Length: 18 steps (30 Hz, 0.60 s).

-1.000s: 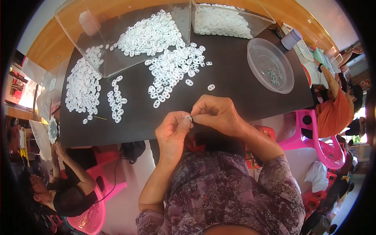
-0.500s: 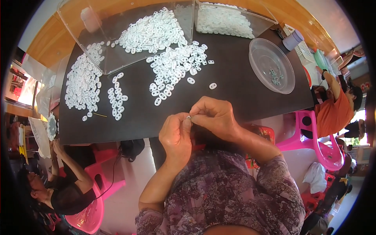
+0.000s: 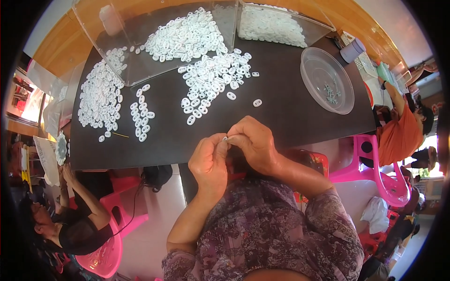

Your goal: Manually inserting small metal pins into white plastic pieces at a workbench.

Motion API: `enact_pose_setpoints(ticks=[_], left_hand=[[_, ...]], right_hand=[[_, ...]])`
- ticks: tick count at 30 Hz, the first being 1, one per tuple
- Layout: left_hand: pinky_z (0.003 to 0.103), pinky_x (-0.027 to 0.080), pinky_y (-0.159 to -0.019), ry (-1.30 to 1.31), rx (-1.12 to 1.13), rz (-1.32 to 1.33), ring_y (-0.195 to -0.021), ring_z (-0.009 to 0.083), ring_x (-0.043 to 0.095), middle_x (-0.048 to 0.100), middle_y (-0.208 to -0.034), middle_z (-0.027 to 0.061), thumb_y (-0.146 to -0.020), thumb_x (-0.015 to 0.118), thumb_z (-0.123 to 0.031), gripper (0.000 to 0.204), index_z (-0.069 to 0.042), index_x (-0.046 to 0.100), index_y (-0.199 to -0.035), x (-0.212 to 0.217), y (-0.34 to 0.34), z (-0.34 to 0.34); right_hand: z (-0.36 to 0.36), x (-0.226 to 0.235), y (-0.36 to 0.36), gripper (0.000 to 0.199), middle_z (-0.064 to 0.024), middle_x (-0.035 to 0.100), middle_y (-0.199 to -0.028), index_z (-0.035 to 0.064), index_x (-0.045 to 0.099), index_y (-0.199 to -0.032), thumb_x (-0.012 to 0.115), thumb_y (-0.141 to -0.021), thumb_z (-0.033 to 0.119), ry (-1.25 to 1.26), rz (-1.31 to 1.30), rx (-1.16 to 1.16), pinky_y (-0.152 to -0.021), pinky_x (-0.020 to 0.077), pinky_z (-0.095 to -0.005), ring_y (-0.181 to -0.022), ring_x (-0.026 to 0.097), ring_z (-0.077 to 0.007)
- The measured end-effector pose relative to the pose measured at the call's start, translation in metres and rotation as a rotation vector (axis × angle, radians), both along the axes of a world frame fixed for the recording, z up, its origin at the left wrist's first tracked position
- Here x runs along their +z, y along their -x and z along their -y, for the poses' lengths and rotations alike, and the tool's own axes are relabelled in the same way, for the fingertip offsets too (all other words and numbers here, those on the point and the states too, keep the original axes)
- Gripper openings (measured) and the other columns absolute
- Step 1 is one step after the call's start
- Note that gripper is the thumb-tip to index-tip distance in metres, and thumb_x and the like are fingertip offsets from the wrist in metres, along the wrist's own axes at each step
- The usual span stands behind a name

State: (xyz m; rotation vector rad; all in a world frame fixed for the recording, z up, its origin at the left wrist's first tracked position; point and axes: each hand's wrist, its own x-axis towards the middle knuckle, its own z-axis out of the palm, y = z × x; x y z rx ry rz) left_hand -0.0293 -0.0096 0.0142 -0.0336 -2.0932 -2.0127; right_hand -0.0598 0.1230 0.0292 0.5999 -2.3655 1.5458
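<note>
My left hand (image 3: 207, 159) and my right hand (image 3: 255, 146) meet fingertip to fingertip just off the table's near edge. Between their pinched thumbs and forefingers sits a small white piece (image 3: 225, 139), mostly covered, so its full shape is hidden. On the dark table ahead lies a loose heap of white oval plastic pieces (image 3: 206, 86), each with two openings. One single white oval piece (image 3: 257, 103) rests apart from it, beyond my right hand. A small group of the same ovals (image 3: 142, 114) lies to the left.
A clear box (image 3: 133, 83) lies on its side, spilling white pieces; another clear bin (image 3: 272, 29) stands behind. A round clear tray (image 3: 305, 84) at right holds small grey-green parts (image 3: 332, 93). A thin yellow stick (image 3: 120, 135) lies at left. Co-workers sit on both sides.
My hands stay pinched together; the right fingers have curled and rolled slightly over the small piece. The view has shifted a little.
</note>
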Motion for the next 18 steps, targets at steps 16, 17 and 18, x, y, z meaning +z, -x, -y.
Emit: enact_pose_setpoints(ticks=[16, 17, 18], left_hand=[[0.017, 0.038, -0.054, -0.295, -0.041, 0.223, -0.063, 0.0035, 0.049, 0.061, -0.076, -0.0002, -0.090, 0.060, -0.007, 0.010, 0.002, 0.063, -0.093, 0.008, 0.002, 0.003], [0.017, 0.038, -0.054, -0.295, -0.040, 0.223, -0.063, 0.0035, 0.049, 0.061, -0.076, -0.0002, -0.090, 0.060, -0.007, 0.010, 0.002, 0.063, -0.093, 0.006, 0.002, 0.003], [0.016, 0.038, -0.054, -0.228, -0.026, 0.179, -0.063, 0.0033, 0.049, 0.061, -0.076, -0.0003, -0.090, 0.060, -0.007, 0.010, 0.002, 0.063, -0.093, 0.003, 0.001, 0.002]], right_hand=[[-0.001, -0.003, 0.000, 0.006, -0.0098, 0.058, -0.083, -0.0037, 0.060, -0.088, 0.056, -0.084, -0.003, 0.091, 0.254, 0.102, -0.066, 0.0479, -0.0272, -0.075, 0.061, -0.0161], [0.001, -0.005, 0.000, 0.004, -0.0099, 0.057, -0.079, -0.0013, 0.060, -0.086, 0.057, -0.083, -0.002, 0.079, 0.201, 0.074, -0.064, 0.0465, -0.0307, -0.073, 0.058, -0.0205], [0.002, -0.006, -0.001, 0.003, -0.0100, 0.056, -0.076, 0.0011, 0.059, -0.083, 0.057, -0.082, 0.000, 0.067, 0.147, 0.047, -0.062, 0.0451, -0.0342, -0.070, 0.056, -0.0249]])
